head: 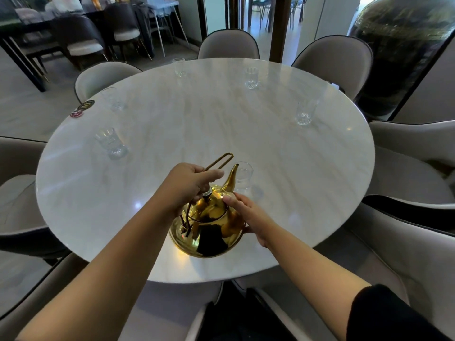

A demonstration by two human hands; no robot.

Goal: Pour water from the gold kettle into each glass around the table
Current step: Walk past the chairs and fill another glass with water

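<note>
A shiny gold kettle (209, 227) stands at the near edge of the round white marble table (197, 124). My left hand (189, 183) grips its thin wire handle above the lid. My right hand (248, 212) rests flat against the kettle's right side, thumb on the lid rim. The spout points away from me toward a clear glass (243, 175) right behind it. Several more clear glasses ring the table: near left (112, 143), far left (113, 99), back (179, 67), back right (251, 78), right (305, 112).
Grey padded chairs (229, 45) surround the table on all sides. Two round coasters (82, 108) lie at the left edge. A large dark glass vessel (398, 50) stands at the back right. A dark table with chairs is at the back left.
</note>
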